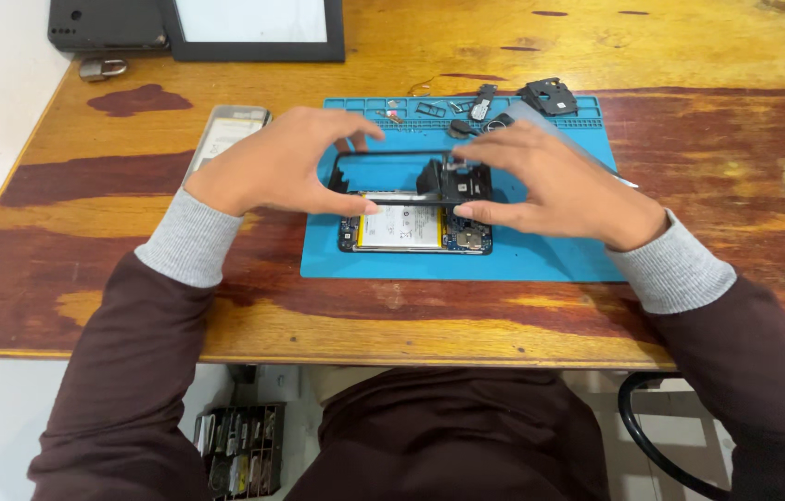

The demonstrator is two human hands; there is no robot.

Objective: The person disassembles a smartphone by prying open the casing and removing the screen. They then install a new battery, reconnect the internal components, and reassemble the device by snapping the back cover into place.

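Left hand (pixel 276 167): grips the black frame (pixel 392 176) at its left end.
Right hand (pixel 555 186): pinches the frame's right end.
Below: opened phone (pixel 411 230) on blue mat (pixel 541 260), frame centre.

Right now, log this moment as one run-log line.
left hand: holds black phone frame left end | right hand: holds frame right end | frame: lifted above opened phone | surface: blue mat

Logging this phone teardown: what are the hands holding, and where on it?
Both hold a black frame above the open phone: left hand at its left end, right hand at its right end.
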